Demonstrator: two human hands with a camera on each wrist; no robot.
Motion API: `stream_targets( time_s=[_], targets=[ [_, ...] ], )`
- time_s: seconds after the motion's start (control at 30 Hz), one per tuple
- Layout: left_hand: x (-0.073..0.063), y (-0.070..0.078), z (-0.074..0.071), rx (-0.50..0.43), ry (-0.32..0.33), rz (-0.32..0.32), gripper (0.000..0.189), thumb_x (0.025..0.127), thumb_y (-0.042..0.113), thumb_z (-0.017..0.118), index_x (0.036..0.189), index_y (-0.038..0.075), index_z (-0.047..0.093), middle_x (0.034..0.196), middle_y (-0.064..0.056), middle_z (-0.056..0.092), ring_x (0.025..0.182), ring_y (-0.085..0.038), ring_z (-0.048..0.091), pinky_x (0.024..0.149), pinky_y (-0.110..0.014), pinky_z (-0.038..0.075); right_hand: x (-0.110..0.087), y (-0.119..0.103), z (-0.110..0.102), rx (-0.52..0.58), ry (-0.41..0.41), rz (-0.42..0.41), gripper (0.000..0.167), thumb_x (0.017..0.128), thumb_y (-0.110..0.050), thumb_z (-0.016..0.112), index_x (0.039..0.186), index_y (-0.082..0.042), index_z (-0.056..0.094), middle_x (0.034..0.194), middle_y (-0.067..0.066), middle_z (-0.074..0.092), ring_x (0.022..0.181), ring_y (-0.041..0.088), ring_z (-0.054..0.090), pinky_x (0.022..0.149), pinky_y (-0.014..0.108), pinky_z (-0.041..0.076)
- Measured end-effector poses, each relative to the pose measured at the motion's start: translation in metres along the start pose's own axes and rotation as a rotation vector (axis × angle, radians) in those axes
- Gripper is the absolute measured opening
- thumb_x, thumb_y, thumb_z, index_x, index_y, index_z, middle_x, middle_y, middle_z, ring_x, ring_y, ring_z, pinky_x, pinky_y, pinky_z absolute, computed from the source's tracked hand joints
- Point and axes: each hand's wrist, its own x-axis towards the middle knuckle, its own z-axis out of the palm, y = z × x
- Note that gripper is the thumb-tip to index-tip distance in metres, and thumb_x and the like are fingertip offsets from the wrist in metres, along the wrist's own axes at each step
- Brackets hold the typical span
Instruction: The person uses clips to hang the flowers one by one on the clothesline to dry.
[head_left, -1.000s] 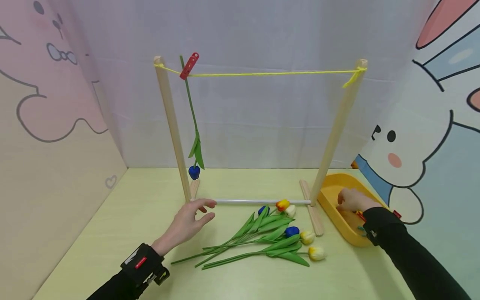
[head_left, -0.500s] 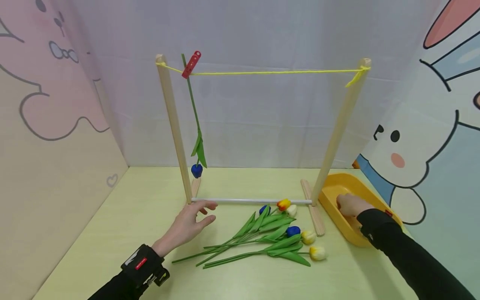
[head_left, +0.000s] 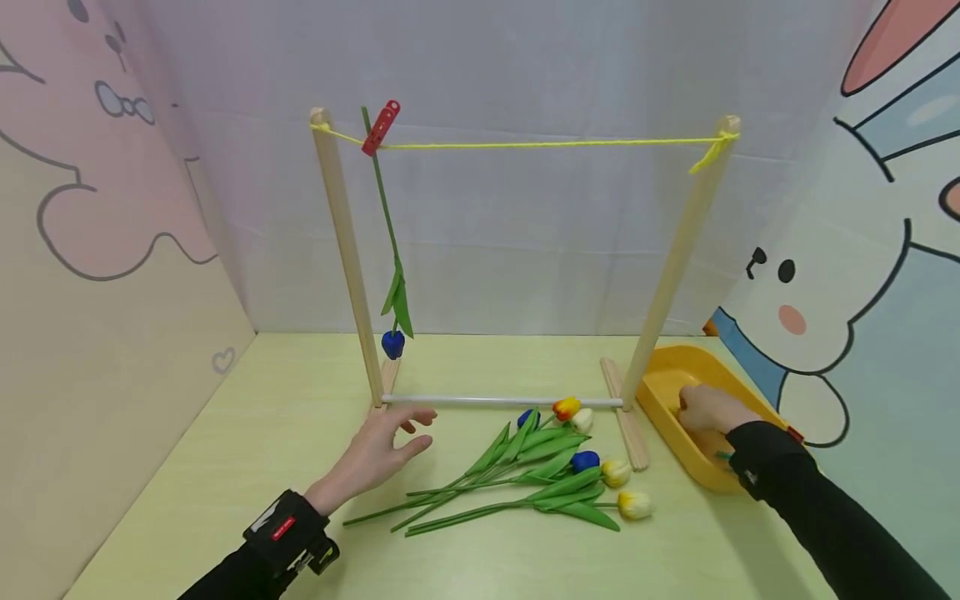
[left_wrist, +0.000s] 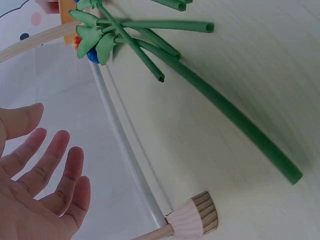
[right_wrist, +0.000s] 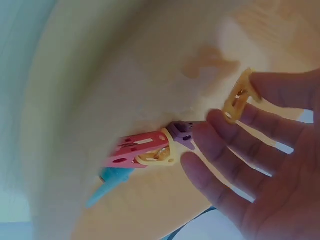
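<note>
My right hand (head_left: 714, 408) is inside the yellow tray (head_left: 678, 354). In the right wrist view its thumb and a fingertip pinch a yellow clothespin (right_wrist: 239, 97). Close to the other fingers lie a red clothespin (right_wrist: 137, 149), another yellow clothespin (right_wrist: 159, 155), a purple clothespin (right_wrist: 181, 132) and a teal clothespin (right_wrist: 111, 182). My left hand (head_left: 375, 446) hovers near the frame's left foot, fingers relaxed and holding nothing. To its right, several artificial tulips (head_left: 517, 479) lie on the table, with blue, yellow, white and orange-red heads.
Two wooden posts (head_left: 347, 267) carry a yellow string (head_left: 540, 146). A red clothespin (head_left: 381, 127) holds a blue tulip (head_left: 392, 344) upside down near the string's left end. A white rod (head_left: 480, 401) joins the posts low down. Walls stand behind and at both sides.
The right hand has shifted slightly within the tray, and its wrist has turned a little. The left hand and the tulips stay where they were.
</note>
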Motion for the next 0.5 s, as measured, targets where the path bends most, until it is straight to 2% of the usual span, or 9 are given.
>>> stream_targets(
  time_s=[0.07,0.23,0.4,0.5],
  targets=[
    [-0.002,-0.002,0.003,-0.009,-0.041,-0.009,0.031,0.094,0.014,0.071,0.124,0.011,0.067,0.120,-0.009,0.072,0.104,-0.030,0.066,0.085,-0.039,0.053,-0.001,0.002,-0.002,0.001,0.044,0.003,0.019,0.094,-0.014,0.058,0.099,0.004,0.061,0.086,0.015,0.062,0.073,0.027,0.054,0.067,0.039,0.048],
    [-0.009,-0.006,0.009,-0.011,-0.163,0.002,0.031,0.097,0.020,0.068,0.125,0.005,0.066,0.114,-0.012,0.073,0.100,-0.029,0.067,0.084,-0.037,0.054,-0.009,0.002,-0.007,0.017,0.247,-0.050,0.023,0.097,-0.012,0.057,0.101,0.009,0.065,0.078,0.012,0.061,0.069,0.024,0.054,0.066,0.038,0.047],
    [-0.011,-0.005,0.011,0.018,-0.249,0.005,0.031,0.097,0.024,0.068,0.123,0.006,0.067,0.104,-0.004,0.073,0.092,-0.018,0.065,0.077,-0.027,0.051,-0.022,-0.008,-0.012,0.054,0.424,-0.060,0.031,0.091,-0.010,0.069,0.109,0.015,0.066,0.092,0.025,0.063,0.074,0.031,0.057,0.066,0.046,0.054],
    [-0.011,-0.003,0.012,0.017,-0.289,-0.004,0.029,0.096,0.023,0.069,0.120,0.006,0.068,0.098,0.001,0.071,0.089,-0.014,0.064,0.074,-0.026,0.050,-0.028,-0.015,-0.013,0.080,0.509,-0.064,0.035,0.088,-0.010,0.074,0.111,0.015,0.066,0.092,0.026,0.060,0.074,0.032,0.056,0.062,0.041,0.052]
  ],
)
